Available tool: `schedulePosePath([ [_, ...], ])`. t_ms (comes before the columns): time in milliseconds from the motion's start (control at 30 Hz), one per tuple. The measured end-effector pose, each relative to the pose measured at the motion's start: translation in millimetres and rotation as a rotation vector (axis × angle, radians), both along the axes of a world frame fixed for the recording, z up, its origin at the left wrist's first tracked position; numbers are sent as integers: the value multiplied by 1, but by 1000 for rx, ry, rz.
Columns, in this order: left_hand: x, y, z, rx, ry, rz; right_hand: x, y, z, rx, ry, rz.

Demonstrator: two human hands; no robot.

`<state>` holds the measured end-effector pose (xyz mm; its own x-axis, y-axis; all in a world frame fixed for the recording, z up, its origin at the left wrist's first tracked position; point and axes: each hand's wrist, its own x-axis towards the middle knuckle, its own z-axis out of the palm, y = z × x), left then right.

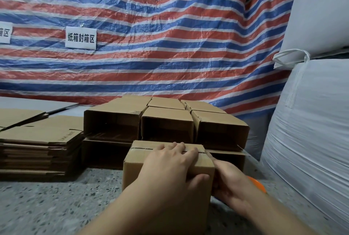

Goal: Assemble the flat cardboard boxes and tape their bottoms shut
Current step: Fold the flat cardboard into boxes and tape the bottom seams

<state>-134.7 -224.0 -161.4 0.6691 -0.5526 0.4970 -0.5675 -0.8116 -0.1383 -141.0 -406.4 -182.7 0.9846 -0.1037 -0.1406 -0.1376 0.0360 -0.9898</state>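
Cardboard box (136,161), brown corrugated, stands on speckled terrazzo floor (56,202) before stacked assembled boxes (166,125); flat blanks (37,146) lie piled to the left. Clear tape crosses its closed top flaps. Left hand (170,166) presses flat on top, fingers straight, thumb over the right edge. Right hand (230,180) against the box's right side, fingers curled round an orange tape dispenser (257,184), mostly hidden
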Motion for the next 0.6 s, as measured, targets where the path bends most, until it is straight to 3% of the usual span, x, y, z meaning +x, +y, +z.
schedulePosePath([
  [100,2,0,0,7,6,1,-3,2,-3,-203,-18,-94],
  [167,3,-1,1,16,23,7,-4,-2,-2,-308,-131,-171],
  [267,4,-3,0,29,48,21,-8,0,4,-250,-277,-86],
  [333,3,-2,-1,22,38,23,-11,13,1,-221,-242,15],
  [467,1,0,-1,-50,61,-11,-15,29,-13,-170,-166,-31],
  [600,-3,8,13,-248,168,-113,-16,24,-9,-197,-245,0],
])
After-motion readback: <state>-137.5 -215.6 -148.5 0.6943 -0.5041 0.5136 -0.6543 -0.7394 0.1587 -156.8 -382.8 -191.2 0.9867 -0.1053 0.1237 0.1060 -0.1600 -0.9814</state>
